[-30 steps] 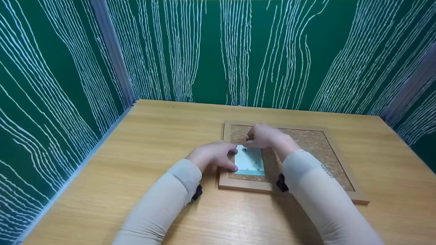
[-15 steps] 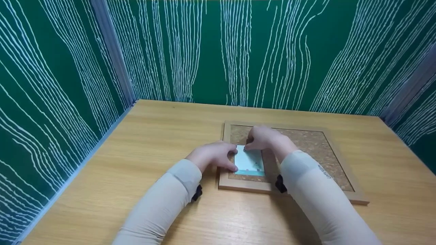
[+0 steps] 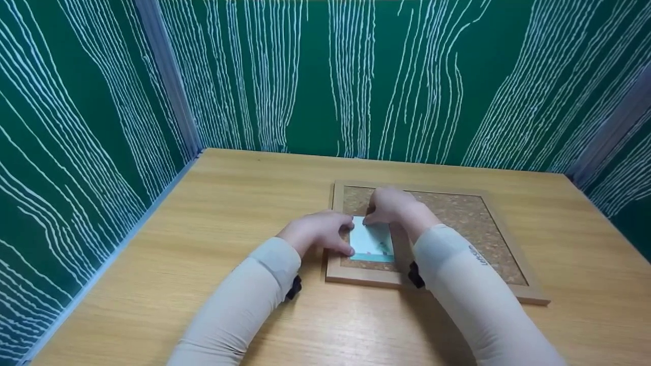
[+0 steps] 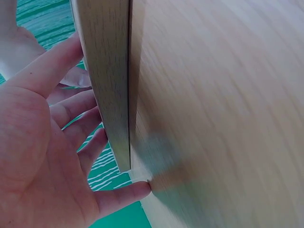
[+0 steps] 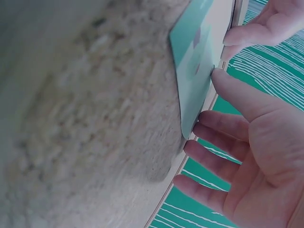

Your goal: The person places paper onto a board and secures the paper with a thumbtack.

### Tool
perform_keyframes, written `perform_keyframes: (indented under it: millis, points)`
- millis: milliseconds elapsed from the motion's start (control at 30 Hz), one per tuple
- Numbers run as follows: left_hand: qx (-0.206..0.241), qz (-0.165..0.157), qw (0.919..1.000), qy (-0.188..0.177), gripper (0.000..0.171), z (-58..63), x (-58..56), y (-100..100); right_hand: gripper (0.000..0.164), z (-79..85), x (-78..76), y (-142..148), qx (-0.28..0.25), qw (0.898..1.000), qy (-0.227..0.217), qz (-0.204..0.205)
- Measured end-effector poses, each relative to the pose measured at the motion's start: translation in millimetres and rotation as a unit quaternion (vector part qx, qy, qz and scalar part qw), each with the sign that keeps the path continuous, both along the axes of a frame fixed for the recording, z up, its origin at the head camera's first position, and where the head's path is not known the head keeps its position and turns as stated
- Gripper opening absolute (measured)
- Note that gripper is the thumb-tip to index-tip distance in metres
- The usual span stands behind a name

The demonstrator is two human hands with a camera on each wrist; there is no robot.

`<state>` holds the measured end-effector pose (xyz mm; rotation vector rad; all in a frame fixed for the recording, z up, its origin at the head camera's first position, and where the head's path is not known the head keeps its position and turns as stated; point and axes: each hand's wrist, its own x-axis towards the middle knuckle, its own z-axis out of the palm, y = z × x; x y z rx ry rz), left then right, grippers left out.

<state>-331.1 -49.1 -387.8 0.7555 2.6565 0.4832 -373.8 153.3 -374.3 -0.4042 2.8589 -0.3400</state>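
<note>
A small white card [image 3: 367, 241] with a turquoise strip along its near edge lies flat on a framed cork board [image 3: 457, 223]. My left hand [image 3: 323, 231] holds the card's left side down, thumb and fingertips resting at its edge. In the left wrist view its fingers lie spread over the wooden frame's side [image 4: 108, 90]. My right hand [image 3: 394, 206] is over the card's top, its thumb pressing a small dark tack [image 5: 212, 70] near the upper edge. In the right wrist view the other fingers are extended, tips at the card's edge and the cork.
The board lies on a wooden table [image 3: 244, 203], right of its middle. Behind the table stands a green wall [image 3: 315, 76] with white wavy lines. Both forearms, in light sleeves [image 3: 244, 300], reach in from the near side.
My right thumb has come down onto the tack, which showed uncovered a second ago. The right forearm has shifted slightly left. My left hand and the card stay in place.
</note>
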Motion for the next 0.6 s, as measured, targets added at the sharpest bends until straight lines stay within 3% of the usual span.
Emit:
perform_keyframes:
  millis: [167, 467, 600]
  points:
    - [0.001, 0.005, 1.0000, -0.004, 0.070, 1.6, 0.4, -0.1, 0.025, 0.0, -1.0, -0.2, -0.007, 1.000, -0.001, -0.004]
    - [-0.016, -0.017, 0.9996, 0.019, 0.067, 4.4, 0.0, 2.3, 0.020, 2.8, 1.7, -3.0, 0.024, 1.000, 0.012, 0.001]
    - [-0.013, -0.022, 0.9994, 0.026, 0.067, 2.7, -1.6, 3.1, 0.019, -0.9, -0.2, 1.6, 0.011, 0.999, 0.036, 0.007]
